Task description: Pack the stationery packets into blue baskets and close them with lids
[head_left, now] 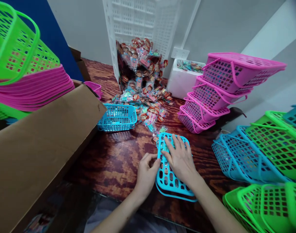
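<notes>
A blue plastic basket (169, 183) with a flat slotted top lies on the table in front of me. Thumb and fingers of my left hand (146, 170) pinch its left edge. Spread across the slotted top, my right hand (180, 158) presses with its fingers apart. A thin blue handle loop sticks out at the basket's near end. Through the slots I see small packed items, too covered to make out. Just beyond lie loose clear packets with doll-like figures (151, 111). An upright blue basket (117, 118) stands to the left.
A white crate (138, 19) lies tipped at the back, packets spilling from it. Stacked pink baskets (218, 77), blue baskets (245, 158) and green baskets (267, 200) crowd the right. At left are a cardboard box (48, 142) and nested pink baskets (36, 89). A white foam box (182, 81) sits behind.
</notes>
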The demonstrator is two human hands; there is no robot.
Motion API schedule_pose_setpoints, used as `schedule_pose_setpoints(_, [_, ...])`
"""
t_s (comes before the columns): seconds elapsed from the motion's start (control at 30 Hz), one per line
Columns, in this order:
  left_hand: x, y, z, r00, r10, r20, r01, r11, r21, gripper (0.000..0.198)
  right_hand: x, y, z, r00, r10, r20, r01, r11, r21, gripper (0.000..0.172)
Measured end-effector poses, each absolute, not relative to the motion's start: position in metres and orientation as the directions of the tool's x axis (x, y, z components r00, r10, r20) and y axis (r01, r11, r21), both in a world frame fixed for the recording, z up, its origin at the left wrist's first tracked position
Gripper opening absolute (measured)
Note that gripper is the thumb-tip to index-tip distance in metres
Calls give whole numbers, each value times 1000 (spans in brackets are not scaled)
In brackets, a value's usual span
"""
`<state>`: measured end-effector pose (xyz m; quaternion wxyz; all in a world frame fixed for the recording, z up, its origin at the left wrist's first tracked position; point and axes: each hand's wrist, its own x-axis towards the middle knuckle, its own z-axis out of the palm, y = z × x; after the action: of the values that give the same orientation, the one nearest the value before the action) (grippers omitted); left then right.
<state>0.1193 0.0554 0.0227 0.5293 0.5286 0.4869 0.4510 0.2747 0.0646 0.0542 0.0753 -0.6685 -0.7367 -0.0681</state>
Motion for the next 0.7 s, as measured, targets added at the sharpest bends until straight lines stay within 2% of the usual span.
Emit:
schedule_pose_setpoints(0.13, [116,55,19,152,986,-65,42,59,997,17,279,65,54,-90,977,193,992,106,-70,55])
schedule_pose_setpoints(0.27, [118,88,32,79,993,88,209,-103,972,22,277,63,57,-74,978,194,988,99,-123,54])
schedule_pose_setpoints(0.33, [127,121,40,103,986,131,232,-152,961,27,276,63,59,-65,977,204,986,94,-136,53])
schedule_pose_setpoints(0.37, [134,139,42,182,979,97,246,-140,959,25,276,63,59,-62,976,209,985,93,-143,53])
schedule_pose_setpoints(0.43, [146,171,41,273,961,53,241,-121,963,21,278,63,59,-54,974,220,983,91,-162,52])
schedule_pose_setpoints(0.53, [157,196,31,359,933,24,202,-103,974,27,284,65,57,-22,973,229,967,78,-242,52])
schedule_pose_setpoints(0.63, [158,197,20,377,925,37,151,-101,983,31,287,69,58,24,970,243,941,60,-332,45])
schedule_pose_setpoints(0.7, [157,194,16,372,927,49,136,-107,985,33,287,70,60,43,966,254,937,49,-345,40])
